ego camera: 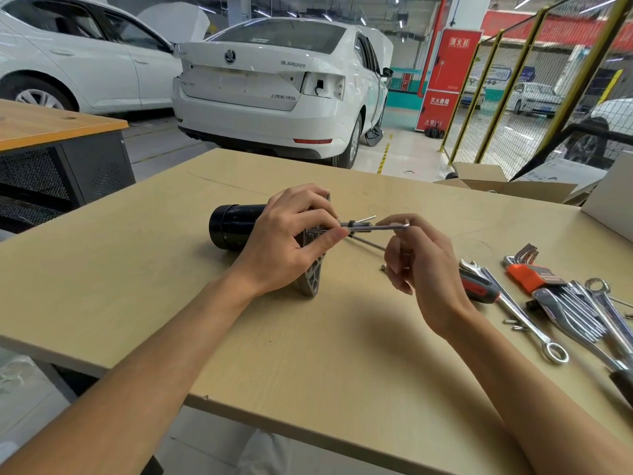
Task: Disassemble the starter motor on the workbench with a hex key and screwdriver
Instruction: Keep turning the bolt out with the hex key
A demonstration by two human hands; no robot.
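On the counter (pixel 308 354) the motor (pixel 233 228) lies sideways; left hand (pixel 291 241) grips its flange end (steadying it), right hand (pixel 418 262) pinches the hex key (pixel 376 228), shaft pointing left into a bolt.

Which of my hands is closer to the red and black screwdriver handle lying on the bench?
Right. Your right hand is just beside the red and black screwdriver handle; your left hand is farther off, gripping the starter motor.

"SUPERB" badge on white car (pixel 274 80) boot lid; red pillar sign (pixel 445 77) reads 消火栓, 灭火器箱.
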